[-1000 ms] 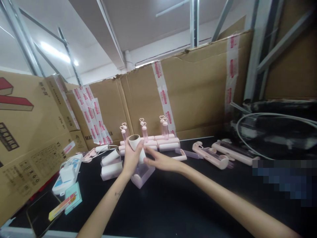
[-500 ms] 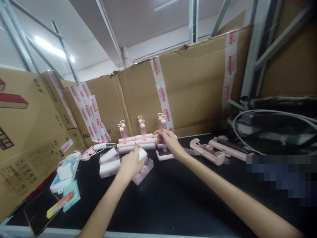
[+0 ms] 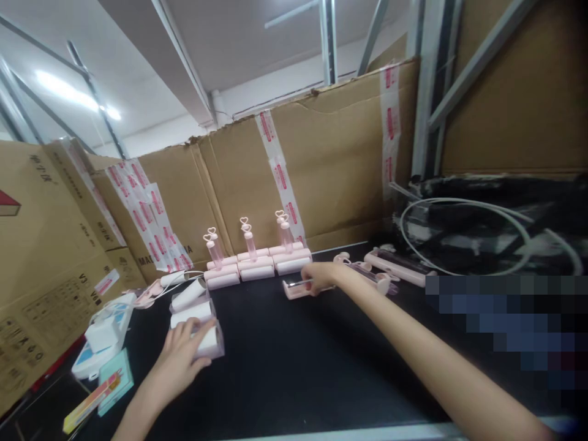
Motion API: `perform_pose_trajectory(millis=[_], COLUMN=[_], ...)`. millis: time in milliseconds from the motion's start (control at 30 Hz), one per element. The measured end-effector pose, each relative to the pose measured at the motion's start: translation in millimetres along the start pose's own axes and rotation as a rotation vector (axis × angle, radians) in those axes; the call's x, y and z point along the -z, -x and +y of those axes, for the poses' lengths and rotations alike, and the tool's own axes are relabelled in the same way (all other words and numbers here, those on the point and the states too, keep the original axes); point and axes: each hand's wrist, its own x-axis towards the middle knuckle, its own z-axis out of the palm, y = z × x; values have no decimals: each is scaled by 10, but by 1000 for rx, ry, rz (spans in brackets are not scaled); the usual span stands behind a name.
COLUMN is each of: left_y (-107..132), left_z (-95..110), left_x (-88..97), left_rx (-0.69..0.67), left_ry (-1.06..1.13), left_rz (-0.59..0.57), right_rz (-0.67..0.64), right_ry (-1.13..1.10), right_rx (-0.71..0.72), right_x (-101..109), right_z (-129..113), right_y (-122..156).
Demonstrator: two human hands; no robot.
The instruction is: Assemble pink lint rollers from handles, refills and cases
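My left hand (image 3: pixel 187 346) is closed around a white roll (image 3: pixel 209 340) in a clear plastic case, at the near end of a line of similar white rolls (image 3: pixel 192 312). My right hand (image 3: pixel 320 277) grips a slim pink plastic frame (image 3: pixel 294 290) lying on the black table; its fingertips are partly hidden. Behind the hands stands a row of pink holders with white rolls (image 3: pixel 256 268). Several clear pink tubes with heart-shaped tops (image 3: pixel 249 244) stand upright on this row.
More pink plastic frames (image 3: pixel 399 267) lie on the right, near a coiled white cable (image 3: pixel 463 202). A power strip (image 3: pixel 103 337), a teal packet (image 3: pixel 116 381) and a yellow-orange box (image 3: pixel 92 401) are on the left. Cardboard panels (image 3: pixel 340 159) wall the back of the black table (image 3: pixel 275 380).
My left hand has moved left and nearer with the white roll, beside the other rolls. My right hand has left the pink row and taken hold of a pink frame. The view has swung right.
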Motion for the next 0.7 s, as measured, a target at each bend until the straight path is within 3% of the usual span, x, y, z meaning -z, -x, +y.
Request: perform_pose_trajectory(millis=[100,200,367,467,567,700], left_y=[-43,-145,-229,-229,-251,-387], left_z=[-352,-597,-737,-590,-266,261], left_x=[-88,-137,-73,-18,10,42], left_rx=[57,46,-36,-29,-76,-242], left_ry=[-7,16,34,-12,-7,196], left_rz=[59,100,57,192,382,424], right_rz=[-41,18,232,350,400,460], right_ry=[74,99,-23,-134,-224,-324], right_rx=[-127,-198,-138,-115,-78,71], right_x=[112,274,407,354,283,322], right_z=[197,300,106,-92,-221,-336], right_y=[10,49,-127,-373,-519,-380])
